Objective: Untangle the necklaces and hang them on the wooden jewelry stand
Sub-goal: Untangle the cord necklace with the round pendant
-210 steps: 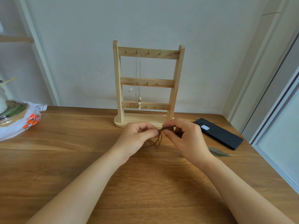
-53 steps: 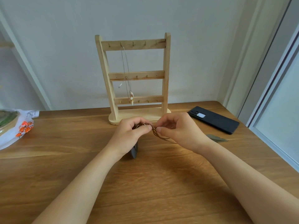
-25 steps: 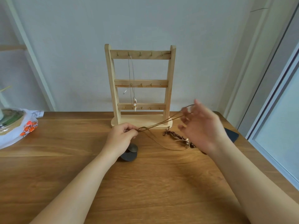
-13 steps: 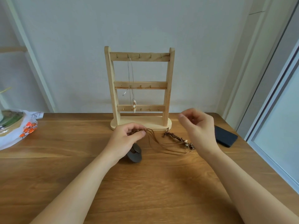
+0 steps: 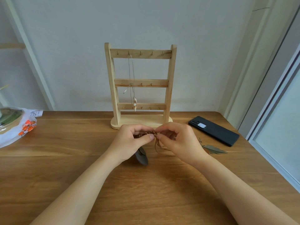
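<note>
A wooden jewelry stand [image 5: 140, 88] with three hook rails stands at the table's far middle. A thin silver necklace with a pale shell pendant [image 5: 134, 103] hangs from a top-rail hook. Just in front of the stand's base, my left hand [image 5: 129, 143] and my right hand [image 5: 178, 142] meet, each pinching a tangle of brown cord necklaces [image 5: 155, 140]. Loops of cord hang down between the hands. A dark grey disc pendant [image 5: 142, 157] lies on the table under my left hand. The knot itself is mostly hidden by my fingers.
A black phone [image 5: 213, 130] lies at the right on the wooden table [image 5: 81, 159]. A metal feather pendant [image 5: 214, 150] rests beside my right wrist. A white bag with an orange print [image 5: 24, 127] sits at the left edge. The wall is close behind.
My right hand, lifted away to the right half a second ago, has come back to my left hand and pinches the cords again. The loose cord loops are gathered between the hands.
</note>
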